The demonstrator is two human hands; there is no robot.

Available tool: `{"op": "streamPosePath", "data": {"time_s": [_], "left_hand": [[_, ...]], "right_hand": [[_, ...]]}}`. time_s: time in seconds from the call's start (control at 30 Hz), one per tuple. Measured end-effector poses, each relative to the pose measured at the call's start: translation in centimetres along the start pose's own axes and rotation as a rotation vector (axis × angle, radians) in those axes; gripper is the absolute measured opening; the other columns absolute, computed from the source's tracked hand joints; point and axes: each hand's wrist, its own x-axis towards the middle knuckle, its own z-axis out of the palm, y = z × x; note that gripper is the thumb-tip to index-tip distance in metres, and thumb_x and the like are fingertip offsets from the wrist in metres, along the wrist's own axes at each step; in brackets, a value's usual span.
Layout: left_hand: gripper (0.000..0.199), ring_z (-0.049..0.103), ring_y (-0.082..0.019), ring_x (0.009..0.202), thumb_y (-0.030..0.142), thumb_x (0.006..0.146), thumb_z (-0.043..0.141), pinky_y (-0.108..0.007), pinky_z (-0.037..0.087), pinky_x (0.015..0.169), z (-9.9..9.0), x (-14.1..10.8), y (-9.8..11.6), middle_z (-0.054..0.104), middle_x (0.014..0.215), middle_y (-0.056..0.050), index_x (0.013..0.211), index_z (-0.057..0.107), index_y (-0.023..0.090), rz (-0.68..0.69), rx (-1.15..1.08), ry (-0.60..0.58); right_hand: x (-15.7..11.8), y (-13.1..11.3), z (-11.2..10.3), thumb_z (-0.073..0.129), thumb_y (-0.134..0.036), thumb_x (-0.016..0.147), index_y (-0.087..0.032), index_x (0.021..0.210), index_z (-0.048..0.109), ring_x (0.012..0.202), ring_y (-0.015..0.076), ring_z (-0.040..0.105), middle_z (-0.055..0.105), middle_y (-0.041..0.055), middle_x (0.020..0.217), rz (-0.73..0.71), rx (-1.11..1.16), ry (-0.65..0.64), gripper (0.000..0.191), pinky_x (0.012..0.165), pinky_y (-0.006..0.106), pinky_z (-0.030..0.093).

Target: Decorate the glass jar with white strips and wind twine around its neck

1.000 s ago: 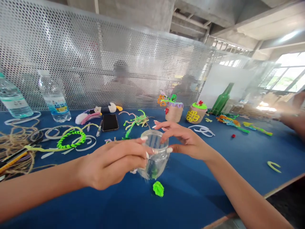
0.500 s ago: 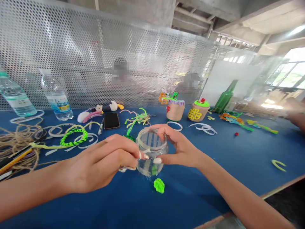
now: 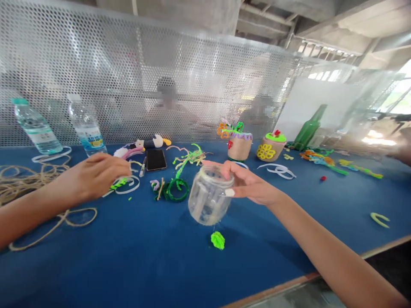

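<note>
My right hand grips a clear glass jar by its rim from above, and the jar hangs tilted over the blue table. A small lump of bright green pipe cleaner lies below it. Off to the left, my left hand is curled and apart from the jar, its fingertips just above white plastic loops and a neon green pipe cleaner. Whether those fingers pinch anything is hidden. A dark green pipe cleaner ring lies between my hands.
Loose twine spreads at the left, behind which stand water bottles. A phone, twine-wrapped jars and a green glass bottle line the far side, before a perforated metal screen. Another person's blurred hand shows at the right edge.
My left hand has let go of the jar and moved left. My right hand alone now holds the jar, which has tilted.
</note>
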Motion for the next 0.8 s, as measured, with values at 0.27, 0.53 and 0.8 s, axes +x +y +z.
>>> {"op": "streamPosePath", "data": {"time_s": [0.27, 0.53, 0.8], "left_hand": [[0.038, 0.056, -0.023, 0.089, 0.037, 0.094, 0.050, -0.033, 0.037, 0.076, -1.3, -0.9, 2.4, 0.062, 0.102, -0.015, 0.110, 0.058, 0.004, -0.023, 0.200, -0.077], [0.016, 0.055, -0.017, 0.091, 0.021, 0.093, 0.053, -0.031, 0.038, 0.076, 3.2, 3.6, 5.7, 0.059, 0.099, -0.004, 0.108, 0.057, 0.016, -0.204, -0.224, -0.143], [0.019, 0.053, -0.013, 0.075, 0.001, 0.090, 0.043, -0.029, 0.039, 0.069, 6.7, 4.9, 6.2, 0.061, 0.081, -0.002, 0.085, 0.055, 0.015, -0.128, -0.340, -0.006]], "right_hand": [[0.8, -0.8, 1.6, 0.065, -0.032, 0.081, -0.020, 0.085, 0.058, 0.144, 0.0245, 0.017, 0.048, 0.0126, 0.136, -0.067, -0.337, 0.020, 0.015, 0.105, 0.047, 0.031], [1.0, -0.7, 3.1, 0.070, -0.034, 0.078, -0.020, 0.085, 0.054, 0.134, 0.0274, 0.036, 0.046, 0.0139, 0.136, -0.115, -0.435, 0.057, 0.023, 0.103, 0.047, 0.036], [0.7, -0.1, 2.6, 0.069, -0.032, 0.078, -0.021, 0.084, 0.054, 0.134, 0.0264, 0.036, 0.050, 0.0115, 0.130, -0.149, -0.429, 0.073, 0.020, 0.104, 0.046, 0.037]]}}
